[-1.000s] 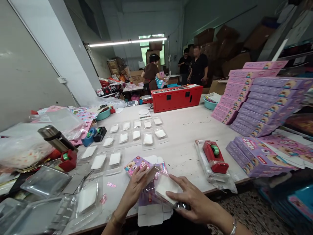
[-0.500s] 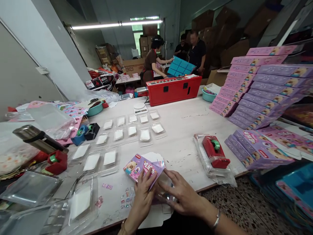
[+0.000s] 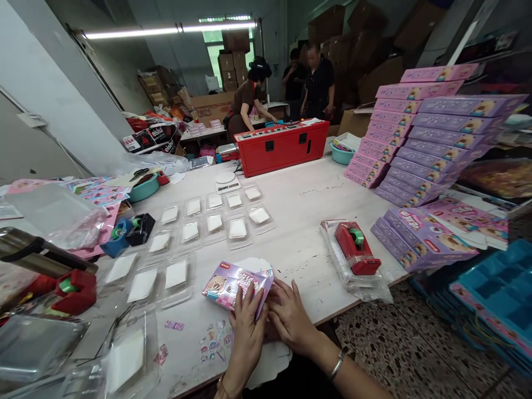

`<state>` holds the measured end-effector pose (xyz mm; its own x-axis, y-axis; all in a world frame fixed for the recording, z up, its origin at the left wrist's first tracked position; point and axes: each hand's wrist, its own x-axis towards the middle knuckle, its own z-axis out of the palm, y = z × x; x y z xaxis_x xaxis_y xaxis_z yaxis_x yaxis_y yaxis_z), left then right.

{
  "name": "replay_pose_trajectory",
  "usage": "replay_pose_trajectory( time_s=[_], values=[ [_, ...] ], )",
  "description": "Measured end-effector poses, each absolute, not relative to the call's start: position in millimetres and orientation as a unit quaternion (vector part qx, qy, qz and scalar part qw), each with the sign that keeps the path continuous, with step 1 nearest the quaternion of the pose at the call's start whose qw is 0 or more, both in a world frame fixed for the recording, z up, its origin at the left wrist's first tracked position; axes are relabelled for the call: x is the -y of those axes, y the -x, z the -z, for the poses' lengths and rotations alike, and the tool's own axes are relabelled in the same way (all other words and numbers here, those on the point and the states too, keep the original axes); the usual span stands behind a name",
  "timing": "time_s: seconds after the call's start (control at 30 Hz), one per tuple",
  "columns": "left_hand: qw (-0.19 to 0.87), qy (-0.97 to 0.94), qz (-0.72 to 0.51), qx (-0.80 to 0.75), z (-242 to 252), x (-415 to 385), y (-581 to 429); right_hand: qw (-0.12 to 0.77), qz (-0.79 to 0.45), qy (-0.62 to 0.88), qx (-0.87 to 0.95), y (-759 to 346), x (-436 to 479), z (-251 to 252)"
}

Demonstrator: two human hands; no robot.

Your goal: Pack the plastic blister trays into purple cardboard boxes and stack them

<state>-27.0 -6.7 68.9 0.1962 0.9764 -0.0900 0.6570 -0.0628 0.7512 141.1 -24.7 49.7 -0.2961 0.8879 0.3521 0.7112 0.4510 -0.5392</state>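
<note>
- I see the left hand [image 3: 248,328] on top of the flat purple-and-pink cardboard box [image 3: 225,286], its fingers a little apart.
- The right hand [image 3: 292,322] is at the box's right end; I can't tell if its fingers pinch anything.
- The box is on the near side of the flat white table [image 3: 291,235].

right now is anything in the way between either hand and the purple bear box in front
Nothing visible: the left hand lies on the purple bear box, and the right hand is at its right end, though contact there is partly hidden.
</note>
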Motion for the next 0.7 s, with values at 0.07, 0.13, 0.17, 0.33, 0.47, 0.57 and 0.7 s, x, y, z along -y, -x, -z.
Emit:
replay_pose_trajectory(
  time_s=[0.07,0.13,0.17,0.33,0.47,0.57,0.7],
  values=[
    [0.338,-0.691,-0.237,-0.593,-66.1,6.1,27.4,0.363,-0.161,0.511,0.762,-133.9,23.7,-51.1],
    [0.34,-0.69,-0.237,-0.593,-66.2,4.6,28.7,0.443,-0.148,0.498,0.731,-132.9,30.9,-45.7],
    [0.345,-0.69,-0.234,-0.592,-67.2,3.8,29.3,0.485,-0.127,0.496,0.709,-134.5,37.7,-41.2],
    [0.355,-0.686,-0.231,-0.592,-73.3,5.4,23.6,0.501,-0.036,0.517,0.693,-140.2,73.1,-19.1],
    [0.349,-0.709,-0.211,-0.575,-79.2,9.8,19.1,0.443,-0.027,0.466,0.765,-120.0,56.9,-28.7],
    [0.286,-0.715,-0.246,-0.589,-103.1,4.1,33.4,0.432,-0.054,0.437,0.787,-106.5,26.2,-58.7],
    [0.3,-0.69,-0.35,-0.559,-168.1,-12.5,65.3,0.445,-0.015,0.371,0.815,-108.6,-3.9,-106.6]
  ],
)
